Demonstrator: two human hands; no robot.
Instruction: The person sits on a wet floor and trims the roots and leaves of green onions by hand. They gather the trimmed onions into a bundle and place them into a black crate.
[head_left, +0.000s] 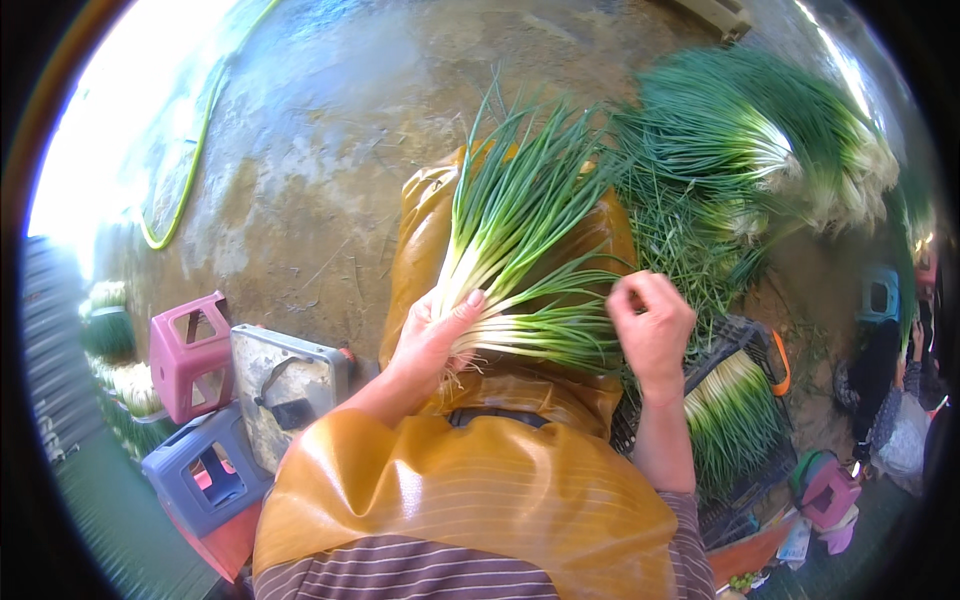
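My left hand (439, 330) grips a fanned bunch of green onions (517, 217) by the white stalks, with the roots hanging below my fingers. Part of the bunch points away from me, while a smaller group of stalks spreads to the right. Their green leaves lie over the mustard-coloured waterproof apron (427, 217) on my lap. At the right-hand leaf tips is my right hand (652, 330), raised with its fingers curled in. Whether a thin leaf is pinched between those fingertips is too small to tell.
Green onions (720, 142) and loose leaves (675, 247) lie right on the wet concrete floor. A black crate (727, 337) holds more green onions (735, 420). Left are pink (191, 356) and blue (206, 469) stools and a scale (289, 390). A hose (199, 157) curves far left. People sit far right.
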